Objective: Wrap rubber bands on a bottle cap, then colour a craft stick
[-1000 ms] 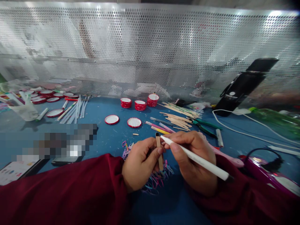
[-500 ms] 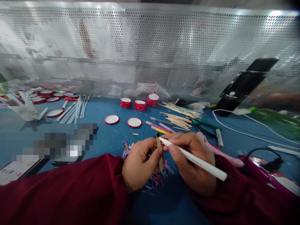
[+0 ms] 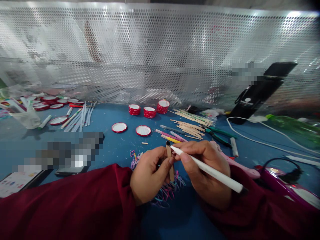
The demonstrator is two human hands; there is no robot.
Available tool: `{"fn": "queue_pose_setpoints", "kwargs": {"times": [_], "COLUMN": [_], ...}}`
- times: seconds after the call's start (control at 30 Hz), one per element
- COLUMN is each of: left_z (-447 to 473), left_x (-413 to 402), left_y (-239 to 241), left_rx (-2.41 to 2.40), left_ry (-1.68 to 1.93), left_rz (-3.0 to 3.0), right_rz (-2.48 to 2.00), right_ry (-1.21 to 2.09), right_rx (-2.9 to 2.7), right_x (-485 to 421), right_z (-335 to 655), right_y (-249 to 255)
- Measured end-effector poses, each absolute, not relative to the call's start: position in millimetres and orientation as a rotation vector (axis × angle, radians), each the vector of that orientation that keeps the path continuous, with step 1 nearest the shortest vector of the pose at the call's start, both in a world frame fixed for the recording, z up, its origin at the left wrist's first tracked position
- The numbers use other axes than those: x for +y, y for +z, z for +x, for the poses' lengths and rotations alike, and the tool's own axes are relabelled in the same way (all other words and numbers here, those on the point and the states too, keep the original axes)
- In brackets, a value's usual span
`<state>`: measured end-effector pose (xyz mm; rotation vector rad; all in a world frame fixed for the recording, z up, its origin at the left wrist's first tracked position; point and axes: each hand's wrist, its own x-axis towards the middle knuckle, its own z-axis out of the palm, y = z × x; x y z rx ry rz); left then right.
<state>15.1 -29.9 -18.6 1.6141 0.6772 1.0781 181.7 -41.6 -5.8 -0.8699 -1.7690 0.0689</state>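
Between the thumb and fingers of my left hand [image 3: 152, 175] a flat wooden craft stick [image 3: 171, 174] is pinched, standing roughly upright. Its rounded top end is coloured black. My right hand [image 3: 208, 170] grips a white marker [image 3: 212, 171] like a pen, its tip at or very close to the blackened end; whether they touch I cannot tell. Beneath my left hand lies a heap of coloured, looped rubber bands [image 3: 170, 191], partly covered by the hand.
Red-rimmed round lids [image 3: 119, 127] and red stacks [image 3: 149, 112] stand ahead. Wooden sticks [image 3: 190, 129], pliers [image 3: 217, 136] and a pink tool [image 3: 240, 166] lie to the right. A cup of pens [image 3: 27, 120] and a phone [image 3: 22, 178] are left. A perforated metal panel [image 3: 150, 50] closes the back.
The white marker and my right hand have shifted very slightly at the stick's black end. My left hand keeps the stick in nearly the same place.
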Motion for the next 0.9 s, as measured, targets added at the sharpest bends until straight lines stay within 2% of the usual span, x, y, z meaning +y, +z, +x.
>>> {"fn": "queue_pose_setpoints", "kwargs": {"times": [0.9], "left_z": [16.0], "left_x": [-31.0], "left_y": [-19.4], "left_rx": [0.676], "left_ry": [1.093], "left_rz": [1.600], "right_rz": [-0.817], "right_ry": [0.114], "right_rx": [-1.738], "right_x": [-40.7], "right_z": [183.6], "right_y": [-7.7]}}
